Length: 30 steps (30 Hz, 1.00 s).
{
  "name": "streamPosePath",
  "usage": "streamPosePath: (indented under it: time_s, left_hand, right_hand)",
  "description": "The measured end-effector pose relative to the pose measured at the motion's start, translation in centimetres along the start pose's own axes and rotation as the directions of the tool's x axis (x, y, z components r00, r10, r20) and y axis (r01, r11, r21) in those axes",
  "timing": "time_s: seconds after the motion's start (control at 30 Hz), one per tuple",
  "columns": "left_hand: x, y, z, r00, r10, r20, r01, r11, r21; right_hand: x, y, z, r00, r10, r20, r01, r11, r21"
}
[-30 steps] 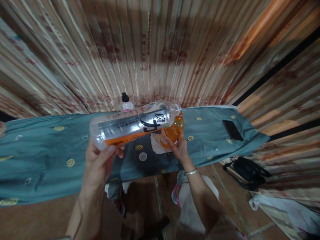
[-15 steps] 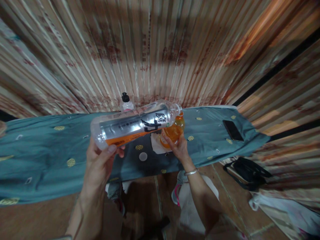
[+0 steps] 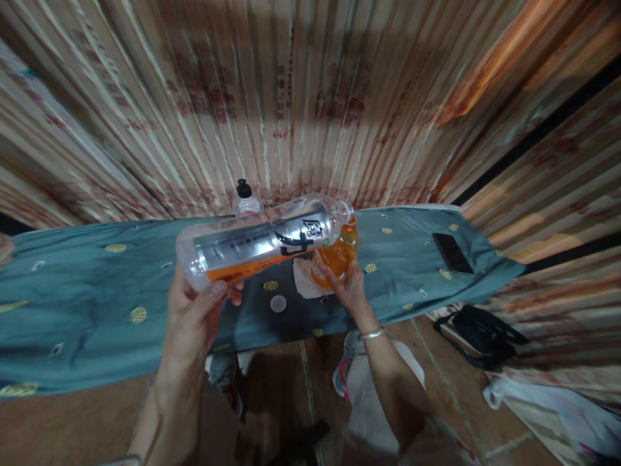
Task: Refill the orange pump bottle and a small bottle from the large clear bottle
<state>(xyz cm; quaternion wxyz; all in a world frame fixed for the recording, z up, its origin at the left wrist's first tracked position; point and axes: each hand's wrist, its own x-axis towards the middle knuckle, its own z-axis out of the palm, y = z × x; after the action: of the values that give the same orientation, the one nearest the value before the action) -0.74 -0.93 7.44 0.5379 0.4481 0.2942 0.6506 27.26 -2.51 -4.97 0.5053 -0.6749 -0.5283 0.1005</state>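
My left hand [image 3: 196, 317] is closed around the base end of a large clear plastic bottle [image 3: 262, 239] with a silver and orange label. This bottle lies tilted almost level, its uncapped neck at the mouth of a smaller bottle of orange liquid [image 3: 338, 256]. Whether the two rims touch I cannot tell. My right hand [image 3: 352, 288] grips the orange bottle, which stands over a pale paper [image 3: 303, 283]. A round whitish cap [image 3: 278, 303] lies on the cloth between my hands.
A teal cloth with yellow patterns covers the narrow table [image 3: 97, 291]. Behind the large bottle stands a pump-style bottle with a black top [image 3: 244, 189]. A dark phone [image 3: 452, 253] lies at the right. Pleated curtain [image 3: 301, 97] hangs behind; a black bag [image 3: 478, 336] sits low right.
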Motion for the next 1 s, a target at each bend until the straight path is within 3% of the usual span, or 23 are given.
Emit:
streamPosePath:
  time_s: [0.17, 1.0]
  left_hand:
    - [-0.03, 0.02, 0.04, 1.000, -0.005, -0.005, 0.005, 1.000, 0.006]
    - [-0.12, -0.05, -0.08, 1.000, -0.010, -0.026, 0.011, 1.000, 0.010]
  right_hand:
    - [-0.11, -0.28, 0.22, 0.998, 0.060, -0.007, -0.059, 0.997, 0.048]
    - [-0.04, -0.88, 0.17, 0.998, 0.065, -0.010, -0.065, 0.996, 0.068]
